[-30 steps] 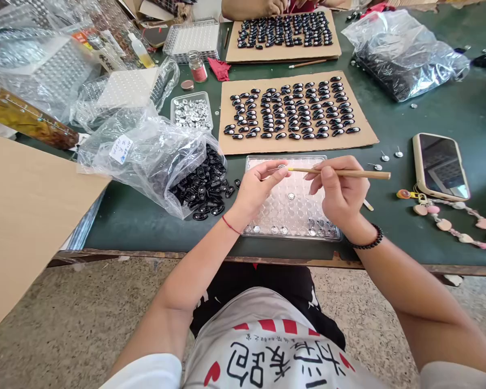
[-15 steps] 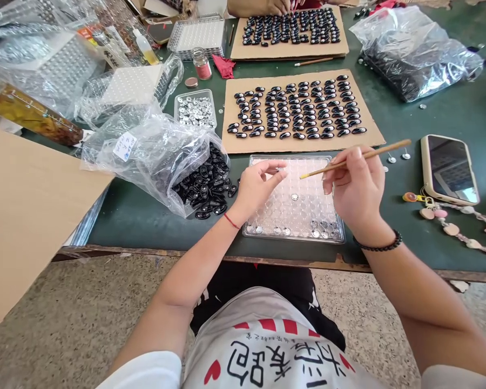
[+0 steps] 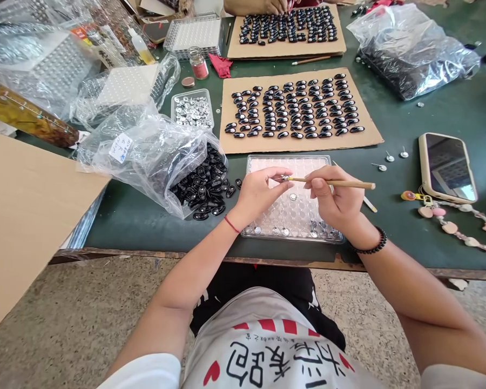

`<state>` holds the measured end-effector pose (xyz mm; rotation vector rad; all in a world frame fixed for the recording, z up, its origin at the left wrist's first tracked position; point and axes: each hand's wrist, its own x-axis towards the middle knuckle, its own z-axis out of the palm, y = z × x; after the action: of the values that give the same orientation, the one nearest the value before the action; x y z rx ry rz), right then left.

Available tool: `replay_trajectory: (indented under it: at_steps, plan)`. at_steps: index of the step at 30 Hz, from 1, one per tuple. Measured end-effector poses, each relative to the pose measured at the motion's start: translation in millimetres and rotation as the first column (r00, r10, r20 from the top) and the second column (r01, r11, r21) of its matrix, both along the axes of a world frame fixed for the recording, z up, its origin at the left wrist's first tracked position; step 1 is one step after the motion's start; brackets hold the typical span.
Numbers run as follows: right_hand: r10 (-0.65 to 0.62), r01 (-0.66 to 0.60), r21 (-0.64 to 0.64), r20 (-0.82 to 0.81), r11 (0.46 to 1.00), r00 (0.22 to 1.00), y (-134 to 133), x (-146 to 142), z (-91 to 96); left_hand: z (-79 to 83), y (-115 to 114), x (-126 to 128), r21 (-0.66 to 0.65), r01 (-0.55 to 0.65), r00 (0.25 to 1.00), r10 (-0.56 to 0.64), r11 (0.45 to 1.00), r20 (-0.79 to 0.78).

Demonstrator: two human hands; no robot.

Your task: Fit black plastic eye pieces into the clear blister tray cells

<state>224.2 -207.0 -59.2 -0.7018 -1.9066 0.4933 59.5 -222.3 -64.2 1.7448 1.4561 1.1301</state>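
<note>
My left hand point(image 3: 256, 195) pinches a small silvery metal piece point(image 3: 285, 178) between thumb and fingertips, above a clear plastic tray. In my right hand point(image 3: 337, 199) is a thin wooden brush point(image 3: 354, 185), gripped like a pen. Its yellow tip meets the silvery piece, or lies very close to it. Below both hands, the tray point(image 3: 295, 237) has a grid of round pockets, with several small round metal pieces point(image 3: 285, 231) standing along its near side and one point(image 3: 293, 197) near the middle. My right hand hides part of the tray's right side.
Left of the tray, a plastic bag point(image 3: 146, 146) spills black glossy pieces point(image 3: 206, 189). Beyond lie a cardboard sheet point(image 3: 364, 127) with rows of black pieces and a box of metal discs point(image 3: 192, 111). A phone point(image 3: 447, 167) is at right. Another person's hands point(image 3: 275, 6) work opposite.
My right hand has moved left and down, bringing the brush tip to the small piece in my left fingers. My left hand stays nearly in place.
</note>
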Motion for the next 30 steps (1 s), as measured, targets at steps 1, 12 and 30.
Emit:
replay_trajectory:
  at_steps: [1,12,30]
  plan:
    - [-0.007,0.007,0.012,-0.018,1.0,1.0,-0.2,0.7,0.3,-1.6,0.6,-0.3,0.005,-0.002,0.999,0.002,1.0,-0.035]
    - [-0.083,0.089,0.012,-0.259,0.996,0.962,1.6,4.0,8.7,29.3,20.2,-39.2,0.138,-0.123,0.985,0.138,0.983,-0.108]
    - [-0.011,0.014,0.022,-0.114,1.0,0.993,-2.7,3.9,2.8,13.7,33.5,-52.9,-0.303,0.092,0.559,0.203,0.948,0.804]
